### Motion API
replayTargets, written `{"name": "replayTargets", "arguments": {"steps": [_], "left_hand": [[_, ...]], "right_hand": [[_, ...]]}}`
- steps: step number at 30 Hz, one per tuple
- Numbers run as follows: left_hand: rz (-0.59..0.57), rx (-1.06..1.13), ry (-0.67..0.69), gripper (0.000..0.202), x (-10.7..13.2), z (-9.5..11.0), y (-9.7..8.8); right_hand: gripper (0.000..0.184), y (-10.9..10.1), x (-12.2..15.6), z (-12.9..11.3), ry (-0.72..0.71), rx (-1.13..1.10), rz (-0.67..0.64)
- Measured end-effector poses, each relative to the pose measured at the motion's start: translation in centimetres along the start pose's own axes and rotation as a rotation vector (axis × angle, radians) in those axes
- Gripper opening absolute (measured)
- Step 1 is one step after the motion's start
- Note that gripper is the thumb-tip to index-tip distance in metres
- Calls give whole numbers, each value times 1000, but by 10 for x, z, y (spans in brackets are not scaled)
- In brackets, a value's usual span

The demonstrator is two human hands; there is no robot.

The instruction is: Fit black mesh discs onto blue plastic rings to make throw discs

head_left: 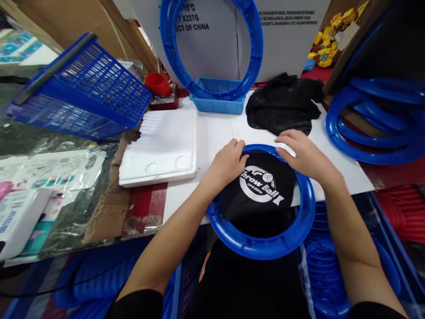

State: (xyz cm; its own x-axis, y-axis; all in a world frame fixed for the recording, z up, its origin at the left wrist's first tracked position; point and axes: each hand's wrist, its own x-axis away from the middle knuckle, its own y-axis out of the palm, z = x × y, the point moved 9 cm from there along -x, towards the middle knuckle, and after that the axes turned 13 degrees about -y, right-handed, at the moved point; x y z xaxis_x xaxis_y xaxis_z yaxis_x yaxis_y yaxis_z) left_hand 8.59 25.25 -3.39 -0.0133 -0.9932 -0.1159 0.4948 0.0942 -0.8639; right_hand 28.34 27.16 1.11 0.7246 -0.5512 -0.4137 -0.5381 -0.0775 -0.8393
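Black sleeves (137, 305); blue ring (259, 248), black mesh (232, 206).
Left hand (227, 164) curled on ring; right hand (302, 153) half-open there, hold unclear.

Bench (148, 200) red-topped, partly under white sheet (214, 128); left part under crinkled, shiny plastic film (68, 228). White printed carton (285, 48) backs it. Upper left: brown cardboard panel (71, 17), slanted wooden post (131, 33). Glossy light reflections on sheet, film.
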Motion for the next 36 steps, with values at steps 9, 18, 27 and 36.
{"name": "replayTargets", "arguments": {"steps": [9,18,27,36], "left_hand": [[-351,88,-167,37,63,-13,-17],[-1122,452,300,20,85,70,-42],[-420,25,408,27,-19,38,29],[-228,125,394,7,-10,25,17]], "right_hand": [[26,-2,96,-6,423,392,-127],[13,36,58,28,179,192,-63],[13,39,45,20,70,-122,-122],[22,65,1,-19,59,295,-83]]}}
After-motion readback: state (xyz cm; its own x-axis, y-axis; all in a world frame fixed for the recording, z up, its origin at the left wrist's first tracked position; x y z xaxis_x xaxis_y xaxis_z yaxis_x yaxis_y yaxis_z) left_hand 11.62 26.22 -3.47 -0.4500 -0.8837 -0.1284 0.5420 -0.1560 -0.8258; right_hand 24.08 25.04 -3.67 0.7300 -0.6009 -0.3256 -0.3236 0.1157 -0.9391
